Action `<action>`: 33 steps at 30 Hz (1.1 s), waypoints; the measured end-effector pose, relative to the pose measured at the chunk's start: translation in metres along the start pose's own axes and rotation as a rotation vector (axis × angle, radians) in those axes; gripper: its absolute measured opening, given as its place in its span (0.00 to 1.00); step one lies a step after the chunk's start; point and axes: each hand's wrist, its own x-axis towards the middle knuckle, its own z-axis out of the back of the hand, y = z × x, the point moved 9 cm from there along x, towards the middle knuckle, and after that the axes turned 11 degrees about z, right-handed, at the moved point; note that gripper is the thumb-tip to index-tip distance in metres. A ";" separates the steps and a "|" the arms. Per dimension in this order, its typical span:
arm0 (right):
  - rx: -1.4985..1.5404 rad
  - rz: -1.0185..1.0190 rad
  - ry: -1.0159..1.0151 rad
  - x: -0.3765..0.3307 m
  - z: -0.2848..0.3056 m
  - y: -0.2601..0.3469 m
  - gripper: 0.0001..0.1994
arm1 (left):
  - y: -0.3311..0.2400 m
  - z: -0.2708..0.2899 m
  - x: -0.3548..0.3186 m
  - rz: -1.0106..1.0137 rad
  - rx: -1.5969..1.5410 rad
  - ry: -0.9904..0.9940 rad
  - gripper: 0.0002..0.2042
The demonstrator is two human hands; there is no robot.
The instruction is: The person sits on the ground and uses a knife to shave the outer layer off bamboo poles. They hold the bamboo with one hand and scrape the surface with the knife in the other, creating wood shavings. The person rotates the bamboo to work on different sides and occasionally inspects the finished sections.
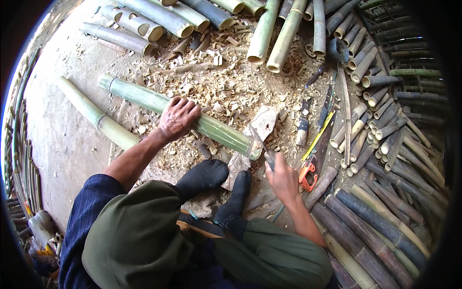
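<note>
My left hand [179,116] is wrapped over the top of a thick green bamboo pole [137,97], which slants from upper left down to the middle. The pole's near end lies across a pale wooden block [265,121] on the ground. In my right hand [284,182], closed around its handle, is a knife [259,137]. Its narrow blade points up and away, beside the pole's end; whether it touches the bamboo I cannot tell. My two feet in dark socks [204,176] are close to the block, under the pole.
Wood chips [221,91] cover the ground beyond the pole. Another bamboo pole [98,117] lies at left. Cut bamboo tubes [284,41] lie at the far side, and stacked bamboo [375,231] fills the right. Nearby are an orange handle [308,176] and a yellow measuring strip [318,136].
</note>
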 end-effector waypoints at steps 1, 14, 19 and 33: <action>-0.105 -0.005 0.064 0.004 -0.007 -0.007 0.18 | 0.000 -0.002 0.000 0.006 0.000 -0.001 0.19; -0.070 -0.085 0.143 0.002 -0.009 -0.012 0.16 | -0.002 -0.004 -0.012 0.051 0.050 0.031 0.22; 0.022 -0.034 0.035 0.013 0.044 0.029 0.17 | 0.017 -0.026 0.008 0.148 -0.024 0.660 0.27; 0.040 -0.061 0.001 0.006 0.054 0.043 0.16 | 0.016 -0.044 0.033 0.080 -0.001 0.660 0.05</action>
